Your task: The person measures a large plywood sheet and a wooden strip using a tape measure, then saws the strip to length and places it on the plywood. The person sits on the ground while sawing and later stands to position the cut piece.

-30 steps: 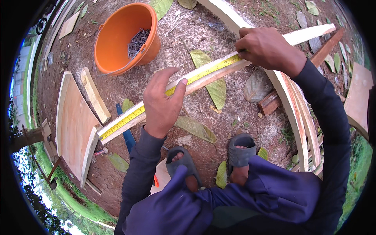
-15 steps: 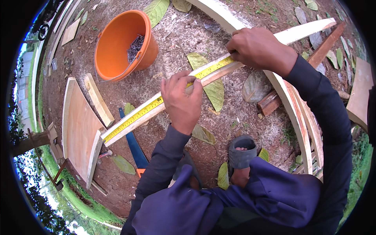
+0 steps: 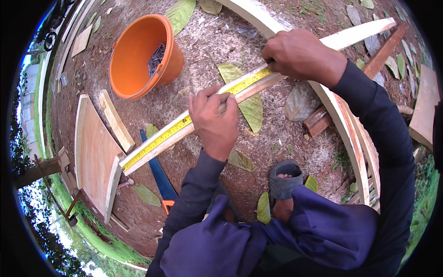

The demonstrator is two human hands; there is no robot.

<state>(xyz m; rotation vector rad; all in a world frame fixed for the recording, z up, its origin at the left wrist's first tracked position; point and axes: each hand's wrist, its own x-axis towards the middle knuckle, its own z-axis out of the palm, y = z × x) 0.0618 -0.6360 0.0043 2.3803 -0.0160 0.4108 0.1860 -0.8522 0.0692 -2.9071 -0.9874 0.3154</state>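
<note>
A long wooden strip [image 3: 258, 87] lies slantwise before me, with a yellow tape measure [image 3: 157, 142] stretched along its top face. The tape's near-left end is at the strip's end, beside a wooden panel [image 3: 94, 152]. My left hand [image 3: 214, 120] is closed around the strip near its middle, thumb and fingers pressing on the tape. Whether something small sits in that pinch I cannot tell. Farther up the strip, my right hand [image 3: 302, 55] is closed over the tape, its fingertips turned under and partly hidden; the tape disappears beneath it.
An orange bucket [image 3: 174, 60] with nails [image 3: 157, 60] stands at the upper left. Beneath the strip's left part lies a blue handsaw [image 3: 159, 177]. A curved wooden beam [image 3: 341, 131] arcs along the right, near reddish timber [image 3: 318, 121]. My sandalled foot [image 3: 285, 180] is close by.
Both hands stay on the strip and tape; my right hand has shifted very slightly left. The view has moved a little. Nothing was let go.
</note>
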